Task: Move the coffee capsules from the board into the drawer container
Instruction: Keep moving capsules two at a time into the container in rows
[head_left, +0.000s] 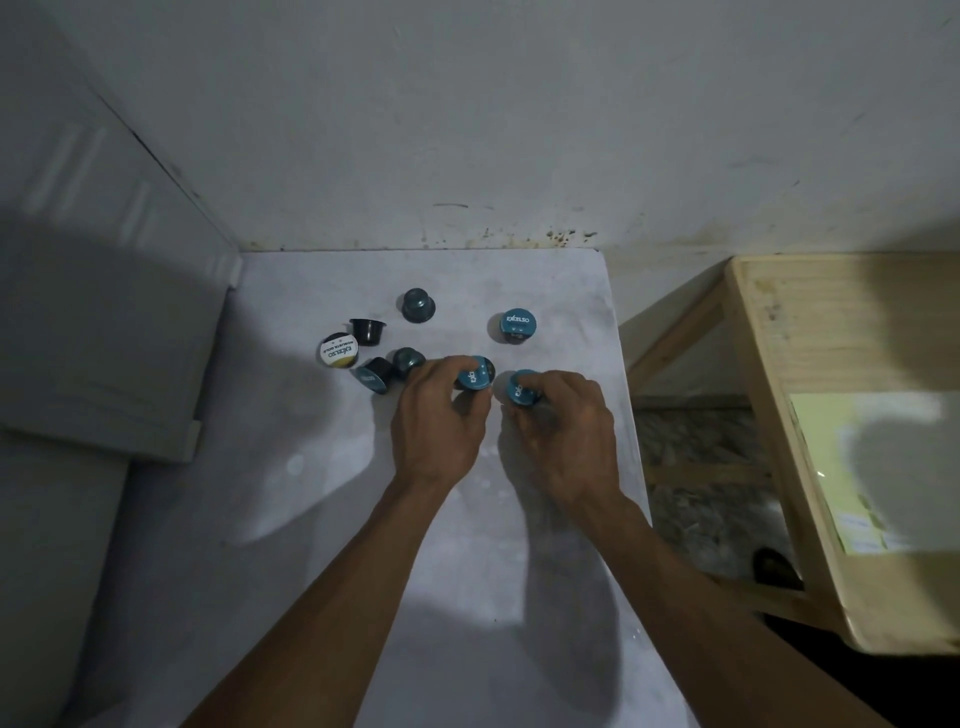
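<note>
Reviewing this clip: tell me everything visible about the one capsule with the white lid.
The white-lidded capsule is the leftmost of the group on the pale board. It lies tilted, its round lid facing up towards the camera. The lid looks like printed foil: white, with a dark "EXCELSO" wordmark, a smaller line of text and a yellowish band at one edge. A dark rim of the cup shows behind it. No hand touches it; a black capsule lies close to its upper right.

eight teal and black capsules (518, 325) scattered on board (322, 519).
</note>
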